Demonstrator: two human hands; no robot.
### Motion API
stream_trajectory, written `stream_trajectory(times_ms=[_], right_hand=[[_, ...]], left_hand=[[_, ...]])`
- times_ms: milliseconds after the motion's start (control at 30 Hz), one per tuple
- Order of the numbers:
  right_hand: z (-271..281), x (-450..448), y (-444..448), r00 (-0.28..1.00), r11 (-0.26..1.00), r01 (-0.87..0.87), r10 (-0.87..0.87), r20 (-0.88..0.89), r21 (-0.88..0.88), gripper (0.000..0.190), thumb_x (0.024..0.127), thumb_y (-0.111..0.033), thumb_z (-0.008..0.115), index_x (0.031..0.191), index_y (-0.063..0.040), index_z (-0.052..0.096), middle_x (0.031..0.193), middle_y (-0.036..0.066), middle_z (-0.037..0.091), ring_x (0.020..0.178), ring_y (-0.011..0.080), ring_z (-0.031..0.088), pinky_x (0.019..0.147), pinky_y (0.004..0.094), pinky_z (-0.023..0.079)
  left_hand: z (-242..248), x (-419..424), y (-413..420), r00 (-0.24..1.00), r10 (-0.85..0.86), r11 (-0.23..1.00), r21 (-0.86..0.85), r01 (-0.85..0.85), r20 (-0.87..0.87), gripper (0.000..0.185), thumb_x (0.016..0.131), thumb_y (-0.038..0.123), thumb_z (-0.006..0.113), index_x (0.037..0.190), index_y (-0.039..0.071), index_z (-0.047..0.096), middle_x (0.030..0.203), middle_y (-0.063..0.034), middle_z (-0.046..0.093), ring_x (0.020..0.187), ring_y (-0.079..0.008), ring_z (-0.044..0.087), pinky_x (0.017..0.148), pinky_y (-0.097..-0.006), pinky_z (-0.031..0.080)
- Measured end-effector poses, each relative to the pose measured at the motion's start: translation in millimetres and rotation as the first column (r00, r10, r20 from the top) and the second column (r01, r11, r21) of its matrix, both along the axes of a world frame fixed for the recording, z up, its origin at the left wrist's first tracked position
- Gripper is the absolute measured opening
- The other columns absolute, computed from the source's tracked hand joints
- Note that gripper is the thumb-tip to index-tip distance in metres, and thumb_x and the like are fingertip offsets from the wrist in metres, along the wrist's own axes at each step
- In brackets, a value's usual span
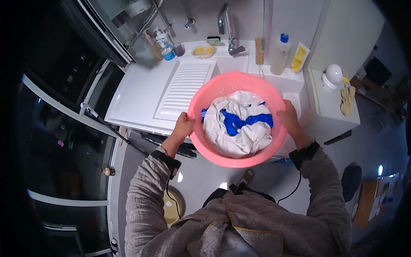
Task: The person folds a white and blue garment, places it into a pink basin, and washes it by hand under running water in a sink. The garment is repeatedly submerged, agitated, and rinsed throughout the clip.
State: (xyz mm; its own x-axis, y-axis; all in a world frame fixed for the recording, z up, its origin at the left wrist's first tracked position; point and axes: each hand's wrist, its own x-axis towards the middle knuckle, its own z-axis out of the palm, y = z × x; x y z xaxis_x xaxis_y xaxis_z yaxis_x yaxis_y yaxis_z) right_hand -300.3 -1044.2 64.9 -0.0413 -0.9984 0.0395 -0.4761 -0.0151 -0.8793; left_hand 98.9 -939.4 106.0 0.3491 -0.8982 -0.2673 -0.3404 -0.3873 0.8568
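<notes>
Both hands grip a round pink plastic basin (pixel 237 163) by its rim, my left hand (pixel 184 126) at the left side and my right hand (pixel 289 116) at the right. White cloth with blue parts (pixel 237 141) lies bunched and wet-looking inside it. The basin overlaps the front of a white laundry sink (pixel 135 96) with a ribbed washboard (pixel 183 86) at its left. Whether the basin's base touches the sink is hidden.
A chrome faucet (pixel 231 35) rises behind the basin. Pump bottles (pixel 167 49), a soap dish (pixel 203 51), a brush (pixel 259 51) and a blue-capped bottle (pixel 280 56) line the back ledge. A white cabinet (pixel 334 106) stands right; a yellowish basin (pixel 172 205) sits on the floor.
</notes>
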Motion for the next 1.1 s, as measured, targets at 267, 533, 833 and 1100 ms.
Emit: stream_trajectory(times_ms=[267,533,833,1100], right_hand=[[-5.2,-31.3,123.2,0.98,1.0,0.009,-0.008,0.197,-0.002,0.049,0.072,0.003,0.059,0.12,0.003,0.053,0.105,0.016,0.066,0.096,0.0248,0.065,0.083,0.0325,0.052],[-15.3,-25.0,265.4,0.961,0.994,0.061,-0.082,0.265,0.087,0.048,0.073,0.008,0.058,0.12,0.002,0.053,0.103,0.013,0.065,0.092,0.0215,0.065,0.079,0.029,0.051],[-208.4,-35.3,376.3,0.998,0.918,-0.059,0.057,0.017,0.392,0.05,0.072,0.005,0.062,0.12,0.002,0.049,0.106,0.013,0.062,0.094,0.0205,0.062,0.082,0.0325,0.052],[-431.4,-41.8,413.1,0.972,0.789,-0.218,0.229,0.056,0.575,0.035,0.076,-0.006,0.065,0.108,-0.001,0.051,0.099,0.016,0.065,0.093,0.0302,0.065,0.084,0.041,0.05]], left_hand=[[-2.8,-20.5,108.3,0.998,-0.058,0.995,-0.079,0.055,-0.029,0.028,0.09,0.009,0.058,0.114,-0.002,0.05,0.093,-0.01,0.063,0.073,-0.0153,0.06,0.057,-0.0292,0.048],[-70.8,-21.2,241.3,0.997,-0.073,0.983,-0.172,0.067,-0.032,0.02,0.093,0.009,0.057,0.11,0.002,0.049,0.089,-0.007,0.06,0.071,-0.0119,0.057,0.055,-0.0277,0.046],[-210.0,-14.0,387.3,1.0,-0.008,0.966,0.259,0.012,-0.014,0.029,0.087,0.008,0.058,0.113,-0.002,0.049,0.092,-0.0124,0.064,0.076,-0.0163,0.061,0.062,-0.0314,0.049],[-404.2,-27.1,469.4,0.99,0.12,0.881,0.467,-0.075,-0.068,0.024,0.087,0.009,0.058,0.107,0.0,0.048,0.089,-0.0134,0.064,0.074,-0.0208,0.063,0.064,-0.0357,0.053]])
